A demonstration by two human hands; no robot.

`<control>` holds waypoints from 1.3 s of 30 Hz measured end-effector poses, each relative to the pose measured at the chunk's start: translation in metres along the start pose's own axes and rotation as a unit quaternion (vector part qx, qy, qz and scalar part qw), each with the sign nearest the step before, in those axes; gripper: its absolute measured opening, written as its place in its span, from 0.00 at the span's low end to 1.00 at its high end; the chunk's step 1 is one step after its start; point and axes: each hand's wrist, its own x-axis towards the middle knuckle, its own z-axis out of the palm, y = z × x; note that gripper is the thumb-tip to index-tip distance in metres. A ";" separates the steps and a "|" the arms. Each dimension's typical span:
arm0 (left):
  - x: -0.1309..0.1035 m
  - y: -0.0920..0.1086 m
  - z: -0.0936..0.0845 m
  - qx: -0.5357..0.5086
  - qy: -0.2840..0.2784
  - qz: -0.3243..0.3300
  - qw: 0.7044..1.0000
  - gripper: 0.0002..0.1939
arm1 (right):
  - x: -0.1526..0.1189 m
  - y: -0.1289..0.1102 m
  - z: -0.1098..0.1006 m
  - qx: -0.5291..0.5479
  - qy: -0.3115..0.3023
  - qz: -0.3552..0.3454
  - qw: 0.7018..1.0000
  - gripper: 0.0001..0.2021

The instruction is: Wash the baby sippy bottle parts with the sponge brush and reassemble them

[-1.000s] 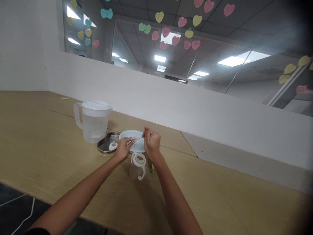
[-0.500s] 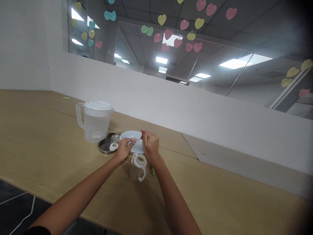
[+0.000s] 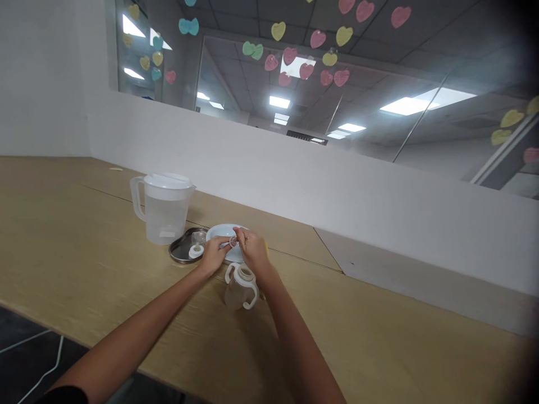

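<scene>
Between the fingertips of my left hand (image 3: 214, 255) is a small clear bottle nipple (image 3: 233, 241), its round rim facing up towards me. My right hand (image 3: 252, 249) is closed right against it, gripping a thin looped-wire tool that the fingers now hide. Both hands are above a pale blue plate (image 3: 219, 230). Just below them stands a baby bottle (image 3: 240, 292), uncapped, with two white handles. To the left, a kidney-shaped metal tray (image 3: 179, 252) holds a white collar ring (image 3: 196, 251) and a clear cap (image 3: 199, 238).
A lidded plastic pitcher (image 3: 166, 210) with clear liquid stands behind the tray on the wooden table (image 3: 105, 269). A white wall (image 3: 261, 168) with a window above borders the far side. Something yellow (image 3: 266, 247) shows partly behind my right hand.
My right hand has moved left and closer to the nipple. The wire seen between the hands earlier is now out of sight. My left hand has barely moved.
</scene>
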 end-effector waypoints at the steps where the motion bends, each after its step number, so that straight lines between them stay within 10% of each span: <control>1: 0.000 -0.001 0.000 0.006 -0.005 0.000 1.000 0.15 | 0.000 0.001 -0.002 0.013 -0.019 0.016 1.000 0.24; 13: 0.002 -0.002 -0.003 -0.014 0.004 -0.002 1.000 0.17 | 0.009 -0.030 -0.059 0.119 -0.074 0.035 0.990 0.11; 28: 0.003 -0.008 -0.002 -0.058 0.017 0.011 0.998 0.13 | 0.004 -0.021 -0.021 -0.003 -0.162 0.033 0.986 0.12; 39: 0.002 -0.004 -0.001 0.050 0.033 0.096 0.994 0.10 | 0.009 -0.053 -0.055 -0.062 -0.103 -0.012 0.993 0.16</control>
